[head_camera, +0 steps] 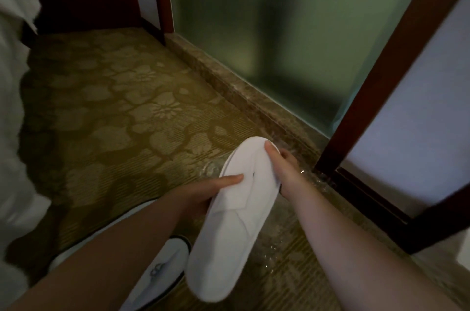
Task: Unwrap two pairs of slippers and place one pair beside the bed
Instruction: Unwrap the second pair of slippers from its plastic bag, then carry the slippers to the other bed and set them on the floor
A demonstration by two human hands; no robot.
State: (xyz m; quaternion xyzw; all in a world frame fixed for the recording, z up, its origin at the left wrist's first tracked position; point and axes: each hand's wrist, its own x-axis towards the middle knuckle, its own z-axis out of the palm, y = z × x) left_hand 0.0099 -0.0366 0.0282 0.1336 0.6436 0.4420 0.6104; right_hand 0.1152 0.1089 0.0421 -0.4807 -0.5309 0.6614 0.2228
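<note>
A pair of white slippers point(236, 211), stacked flat together, hangs over the carpet in the lower middle of the head view. My left hand point(206, 193) grips its left edge, thumb on top. My right hand point(278, 165) holds the toe end from the right, thumb on the upper face. A clear plastic wrapper point(287, 242) trails beneath and to the right of the pair, glinting. Another white slipper point(162, 272) with a dark rim and a logo lies on the floor below my left forearm, partly hidden by it. The bed point(12, 107), covered in white linen, fills the left edge.
Patterned olive carpet point(114, 112) stretches between the bed and a marble sill point(249, 97) under frosted glass point(292, 31). A dark wooden door frame point(381, 87) stands at the right; a dark wooden panel sits at the back left.
</note>
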